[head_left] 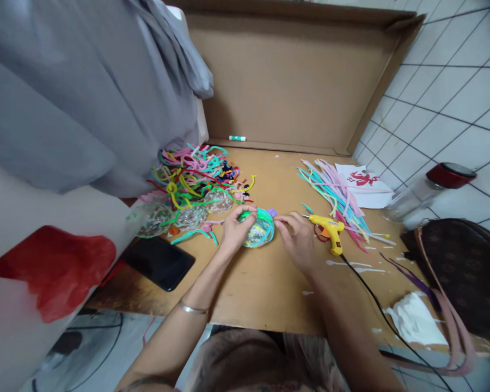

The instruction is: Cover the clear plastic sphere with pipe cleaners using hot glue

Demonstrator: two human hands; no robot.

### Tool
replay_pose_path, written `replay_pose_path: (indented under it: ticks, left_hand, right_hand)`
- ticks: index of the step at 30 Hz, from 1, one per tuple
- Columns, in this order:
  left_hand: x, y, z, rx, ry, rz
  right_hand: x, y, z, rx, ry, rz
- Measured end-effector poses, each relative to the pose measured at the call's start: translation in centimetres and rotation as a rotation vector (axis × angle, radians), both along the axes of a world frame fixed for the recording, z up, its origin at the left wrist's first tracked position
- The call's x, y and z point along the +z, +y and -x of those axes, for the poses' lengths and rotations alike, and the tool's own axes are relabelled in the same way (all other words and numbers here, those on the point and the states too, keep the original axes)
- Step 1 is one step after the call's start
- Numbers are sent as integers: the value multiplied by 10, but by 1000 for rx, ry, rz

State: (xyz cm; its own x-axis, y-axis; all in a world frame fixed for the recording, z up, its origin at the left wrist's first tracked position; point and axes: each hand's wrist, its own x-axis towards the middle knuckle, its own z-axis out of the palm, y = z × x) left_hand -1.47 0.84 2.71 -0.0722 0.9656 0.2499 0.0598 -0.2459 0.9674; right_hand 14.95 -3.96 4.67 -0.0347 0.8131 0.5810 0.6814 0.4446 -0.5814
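My left hand (237,227) grips the rim of a small round see-through dish (258,234), bordered with green and blue fuzzy pipe cleaner. At the dish's right edge, my right hand (297,235) is closed in a pinch; whatever sits between its fingertips is too small to make out. Just right of that hand lies a yellow glue gun (330,231), its nozzle toward my fingers and its black cord running to the lower right. A small purple piece (272,212) shows behind the dish.
Left of the dish are more see-through round pieces (190,216), a heap of coloured pipe cleaners (188,169) and a black phone (161,263). To the right are straight pipe cleaners (335,188), a bottle (422,190), a tissue (417,318) and a brown bag (465,277). A cardboard panel (294,81) stands behind.
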Motion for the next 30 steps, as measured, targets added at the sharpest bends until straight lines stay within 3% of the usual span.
replay_pose_path:
  ticks: [6,16,23,30]
  left_hand:
    - [-1,-1,0,-28,3,-32]
    - [-2,-1,-1,-22,-6,-55]
    - [-1,-1,0,-43,11,-56]
    - [-3,-1,0,-44,31,-71]
  right_hand:
    - [-6,5,1,-1,113,85]
    - [-17,10,0,29,-46,-12]
    - [-12,7,0,13,-206,-105]
    - [-15,7,0,79,-114,-155]
